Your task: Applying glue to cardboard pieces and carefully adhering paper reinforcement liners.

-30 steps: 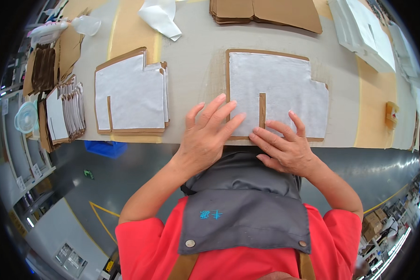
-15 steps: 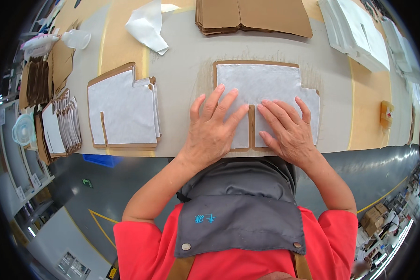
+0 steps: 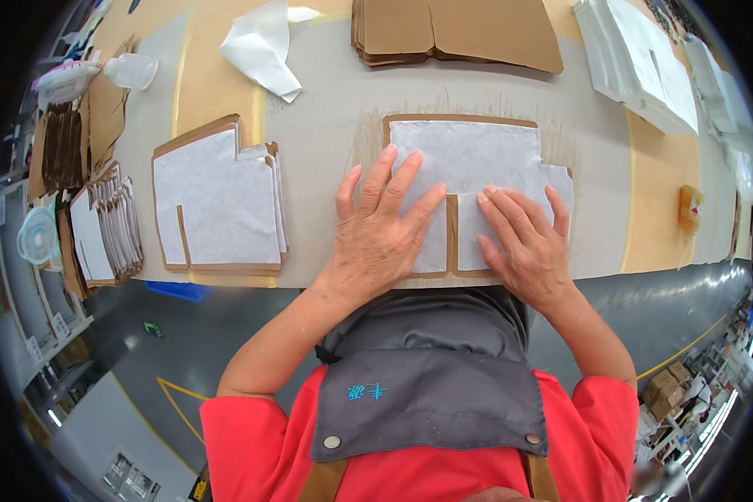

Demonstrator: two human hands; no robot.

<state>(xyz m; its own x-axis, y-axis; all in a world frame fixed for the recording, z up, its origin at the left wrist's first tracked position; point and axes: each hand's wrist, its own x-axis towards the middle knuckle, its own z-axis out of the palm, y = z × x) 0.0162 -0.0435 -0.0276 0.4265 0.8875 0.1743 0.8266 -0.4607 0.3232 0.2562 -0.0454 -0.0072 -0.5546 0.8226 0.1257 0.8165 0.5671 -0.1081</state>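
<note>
A white sheet with a notched corner and a vertical slot [image 3: 464, 152] lies on a brown cardboard backing [image 3: 452, 238] near the front edge of the table. My left hand [image 3: 381, 226] rests on the left part of this sheet, fingers spread, palm down. My right hand [image 3: 523, 247] lies on its right part beside the slot, fingers slightly bent and apart, holding nothing. To the left is a similar stack of white-faced cardboard pieces [image 3: 217, 197].
Brown cardboard stacks [image 3: 460, 33], crumpled white material [image 3: 259, 50], white stacks [image 3: 636, 63] and a small yellow object [image 3: 690, 209] share the table [image 3: 309, 167]. Bundled pieces [image 3: 100, 226], a white-pink tool [image 3: 67, 79] and a light-blue item [image 3: 38, 234] crowd the left end.
Both hands moved farther up onto the white sheet, and the right one also shifted right, away from the slot. The view shifted slightly, with the table lower in the picture.
</note>
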